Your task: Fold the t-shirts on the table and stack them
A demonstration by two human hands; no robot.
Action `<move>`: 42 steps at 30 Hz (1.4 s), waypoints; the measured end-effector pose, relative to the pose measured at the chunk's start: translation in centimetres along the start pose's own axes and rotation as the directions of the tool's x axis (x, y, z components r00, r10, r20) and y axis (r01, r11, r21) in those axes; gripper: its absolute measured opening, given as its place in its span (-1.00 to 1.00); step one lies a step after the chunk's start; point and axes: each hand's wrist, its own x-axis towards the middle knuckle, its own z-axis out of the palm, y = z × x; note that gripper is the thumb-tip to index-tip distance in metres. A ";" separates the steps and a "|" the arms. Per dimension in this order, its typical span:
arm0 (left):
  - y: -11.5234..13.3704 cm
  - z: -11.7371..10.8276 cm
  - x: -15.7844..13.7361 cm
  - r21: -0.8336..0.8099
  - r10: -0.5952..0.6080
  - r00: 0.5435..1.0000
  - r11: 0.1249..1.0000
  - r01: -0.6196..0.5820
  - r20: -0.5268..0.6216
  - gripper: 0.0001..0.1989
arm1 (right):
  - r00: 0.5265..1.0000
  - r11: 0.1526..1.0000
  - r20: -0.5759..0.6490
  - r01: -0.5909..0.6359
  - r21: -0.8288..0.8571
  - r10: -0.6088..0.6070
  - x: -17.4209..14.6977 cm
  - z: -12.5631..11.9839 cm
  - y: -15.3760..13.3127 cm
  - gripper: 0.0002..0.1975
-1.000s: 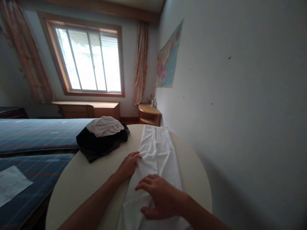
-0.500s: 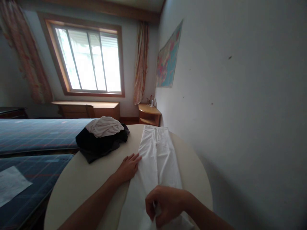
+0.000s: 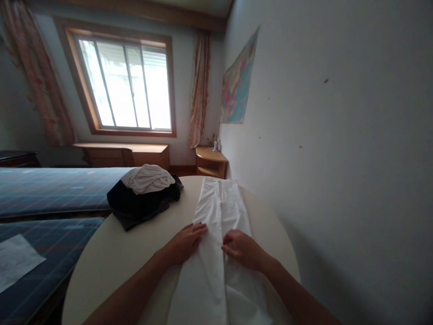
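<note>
White trousers lie stretched lengthwise on the round table, waistband at the far end and lower legs running toward me. My left hand rests flat, fingers extended, over the left edge of the trousers. On the right leg, my right hand has its fingers curled in and thumb close to them, at the line between the two legs. It seems to pinch the cloth there; the fingertips are partly hidden. The bottom of the trousers runs out of view.
Beyond my left hand, a black garment with a light beige cloth on top lies heaped on the cream table. Plaid mattresses stand at the left, one carrying a paper sheet. A white wall bounds the right side.
My right hand has moved away from me, up along the trousers to about level with my left hand. My left hand has slid slightly toward me and right.
</note>
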 end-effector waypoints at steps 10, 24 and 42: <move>-0.4 1.5 0.5 0.077 -0.054 0.998 0.996 0.052 0.030 -0.40 | 0.922 0.913 0.110 -0.341 -0.226 0.372 2.2 2.1 4.1 -0.25; -5.5 2.5 4.8 0.154 -0.079 0.995 0.984 0.087 -0.053 -0.41 | 0.903 0.887 0.119 -0.368 -0.277 0.412 9.6 1.7 6.0 -0.22; -4.1 -1.1 4.3 0.166 -0.096 0.993 0.983 0.083 0.074 -0.52 | 0.921 0.897 0.080 -0.349 -0.272 0.382 9.6 2.3 5.9 -0.23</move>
